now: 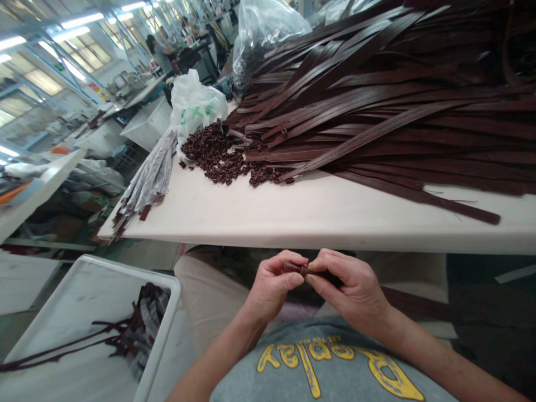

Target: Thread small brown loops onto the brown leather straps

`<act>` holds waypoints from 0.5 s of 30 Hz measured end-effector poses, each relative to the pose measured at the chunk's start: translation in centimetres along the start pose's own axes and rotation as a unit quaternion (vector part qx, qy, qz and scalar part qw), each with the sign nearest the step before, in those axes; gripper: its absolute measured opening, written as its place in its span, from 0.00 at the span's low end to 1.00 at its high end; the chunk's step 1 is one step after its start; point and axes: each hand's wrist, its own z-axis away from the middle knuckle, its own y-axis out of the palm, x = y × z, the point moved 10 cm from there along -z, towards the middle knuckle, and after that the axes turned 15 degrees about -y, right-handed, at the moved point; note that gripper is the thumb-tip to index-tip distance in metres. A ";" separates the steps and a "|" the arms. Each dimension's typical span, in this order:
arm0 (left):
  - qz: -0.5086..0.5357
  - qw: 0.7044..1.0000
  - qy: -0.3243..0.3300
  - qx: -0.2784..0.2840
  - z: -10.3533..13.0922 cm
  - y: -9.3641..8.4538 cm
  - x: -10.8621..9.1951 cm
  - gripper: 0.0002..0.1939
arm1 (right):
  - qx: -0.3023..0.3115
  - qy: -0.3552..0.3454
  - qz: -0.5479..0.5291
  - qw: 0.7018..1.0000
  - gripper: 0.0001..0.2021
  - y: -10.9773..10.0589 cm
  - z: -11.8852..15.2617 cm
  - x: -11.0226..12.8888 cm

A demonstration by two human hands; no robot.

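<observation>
Over my lap, just below the table's front edge, my hands meet at a dark brown leather strap (294, 268). Thumb and fingers of my left hand (272, 285) pinch its rolled or folded tip. Right beside it my right hand (349, 282) is closed on the strap, its fingertips at what looks like a small brown loop around it. A brown length (414, 304) shows beyond my right wrist; whether it is the same strap is hidden. On the table lie a heap of small brown loops (213, 153) and a large pile of brown leather straps (377, 111).
The white table (335, 209) spans the view ahead. A white plastic bag (196, 103) and a clear bag (268, 28) stand behind the loops. Grey-wrapped straps (151, 173) hang over the left corner. A white bin (178, 301) at lower left holds more straps (144, 329).
</observation>
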 end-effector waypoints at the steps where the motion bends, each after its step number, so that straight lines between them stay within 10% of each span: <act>1: 0.000 1.000 0.016 -0.009 0.1 -0.2 -0.1 0.12 | 0.003 0.004 -0.003 1.000 0.06 0.1 0.0 -0.2; 15: 0.019 0.996 0.008 -0.090 1.2 -3.0 -1.6 0.10 | 0.162 0.007 0.116 0.980 0.09 1.5 1.5 -1.6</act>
